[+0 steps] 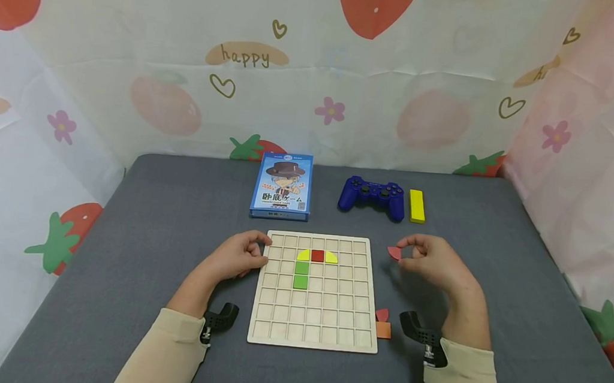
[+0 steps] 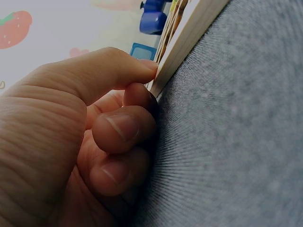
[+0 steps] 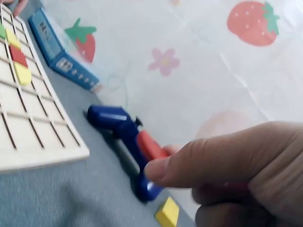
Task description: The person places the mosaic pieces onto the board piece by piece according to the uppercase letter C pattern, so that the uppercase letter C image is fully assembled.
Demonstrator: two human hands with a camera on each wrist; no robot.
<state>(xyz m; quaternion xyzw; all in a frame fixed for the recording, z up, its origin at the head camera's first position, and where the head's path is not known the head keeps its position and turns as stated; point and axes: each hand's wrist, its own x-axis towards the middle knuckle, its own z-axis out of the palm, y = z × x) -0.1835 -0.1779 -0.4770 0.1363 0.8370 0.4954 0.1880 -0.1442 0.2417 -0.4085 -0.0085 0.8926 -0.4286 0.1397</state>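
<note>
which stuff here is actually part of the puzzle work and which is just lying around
In use: wooden grid board, steadied at its edge by the left hand; red piece pinched by the right hand; yellow, red and green pieces set in the board; two spare pieces beside it.

Lying about: blue card box, blue game controller, yellow block.
</note>
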